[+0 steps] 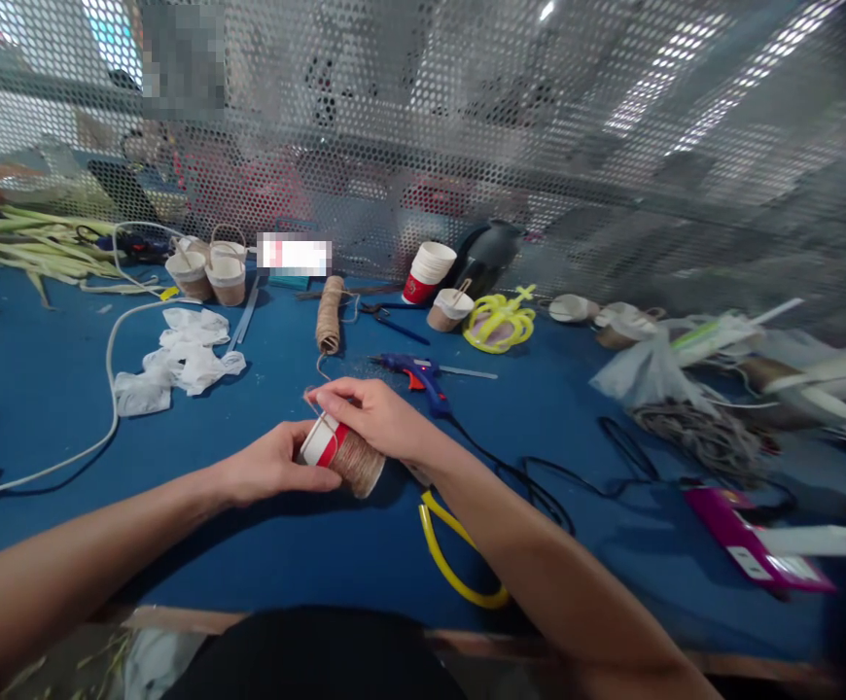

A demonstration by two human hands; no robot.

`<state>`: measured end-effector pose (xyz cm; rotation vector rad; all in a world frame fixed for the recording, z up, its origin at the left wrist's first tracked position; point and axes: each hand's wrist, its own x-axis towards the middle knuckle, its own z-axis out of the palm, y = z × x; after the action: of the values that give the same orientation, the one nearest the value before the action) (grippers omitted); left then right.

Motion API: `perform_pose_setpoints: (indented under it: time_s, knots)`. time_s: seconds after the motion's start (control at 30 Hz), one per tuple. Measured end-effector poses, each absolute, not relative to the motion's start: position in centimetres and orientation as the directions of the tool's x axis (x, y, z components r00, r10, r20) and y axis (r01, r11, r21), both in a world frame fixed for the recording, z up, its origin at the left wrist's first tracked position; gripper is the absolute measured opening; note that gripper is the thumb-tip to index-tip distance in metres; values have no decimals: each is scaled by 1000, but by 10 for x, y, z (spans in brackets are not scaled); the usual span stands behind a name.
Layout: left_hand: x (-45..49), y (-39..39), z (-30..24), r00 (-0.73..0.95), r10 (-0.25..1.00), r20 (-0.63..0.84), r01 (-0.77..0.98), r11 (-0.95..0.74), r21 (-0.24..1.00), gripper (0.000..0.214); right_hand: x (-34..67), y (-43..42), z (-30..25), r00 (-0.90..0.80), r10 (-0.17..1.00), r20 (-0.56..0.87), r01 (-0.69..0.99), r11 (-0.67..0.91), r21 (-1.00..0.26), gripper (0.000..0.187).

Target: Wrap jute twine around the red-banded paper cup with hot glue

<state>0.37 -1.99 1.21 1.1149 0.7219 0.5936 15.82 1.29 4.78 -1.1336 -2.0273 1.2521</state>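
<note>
A paper cup (356,461), red and white near its rim and wound with brown twine over the rest, lies tilted between my hands. My left hand (277,462) grips its side and rim, thumb along the lower edge. Over the top, my right hand (371,413) pinches the twine (323,367) close to the rim. That strand runs back to a twine roll (330,316) lying behind the cup. A blue glue gun (419,377) with a clear stick in it rests to the right of my right hand.
Finished twine-wrapped cups (227,280), white cloth pieces (182,355) and a white cable (111,360) are at left. Pliers (398,321), stacked paper cups (429,272) and a yellow crown-shaped piece (500,323) stand behind. Right are a plastic bag (646,374) and purple box (755,540). Perforated metal panel (394,117) behind.
</note>
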Motion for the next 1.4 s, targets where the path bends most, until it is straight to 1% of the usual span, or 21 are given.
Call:
perform_pose_setpoints:
  time_s: [0.2,0.27,0.33,0.43,0.5,0.6,0.67,0.77,0.83,0.93,1.03,1.13,1.27,1.33,1.4]
  knots:
    - [4,-19,8,660,724,-201,-82,335,939,20,139,18,56,-600,800,-1,341,254,-905,20]
    - [4,-19,8,667,719,-195,-83,332,940,19,134,20,59,-621,784,-13,357,269,-895,20]
    - [4,-19,9,672,717,-186,-92,330,939,19,130,24,59,-638,767,-63,407,266,-874,20]
    - [4,-19,10,677,715,-173,-115,336,935,20,126,33,55,-637,756,-151,455,211,-865,24]
    - [4,-19,11,679,713,-175,-130,352,927,23,124,37,51,-621,765,-172,424,143,-894,25]
    - [4,-18,10,674,713,-193,-156,392,907,23,123,40,49,-603,774,-191,354,44,-934,21]
    - [4,-18,10,664,718,-208,-185,427,885,20,125,41,50,-560,804,-197,361,23,-932,16]
    - [5,-18,11,642,728,-242,-246,494,834,20,135,44,52,-448,878,-170,426,43,-904,6]
    - [5,-18,11,617,739,-271,-283,529,800,21,144,46,53,-423,896,-137,468,86,-880,11]
    - [5,-17,12,597,747,-293,-304,548,780,21,154,46,54,-528,840,-122,518,204,-831,23]
    - [5,-17,11,626,730,-275,-277,537,797,20,153,42,56,-625,768,-136,536,296,-791,29]
    - [6,-18,10,626,732,-269,-235,506,830,22,146,41,54,-640,757,-130,523,306,-796,27]
    - [7,-19,10,620,740,-262,-197,470,861,21,135,45,49,-660,733,-164,516,284,-808,19]
    - [6,-20,10,631,735,-247,-192,457,869,22,133,49,48,-647,742,-174,560,308,-769,21]
    - [6,-21,11,652,724,-225,-196,448,872,23,134,52,50,-585,796,-156,637,331,-696,25]
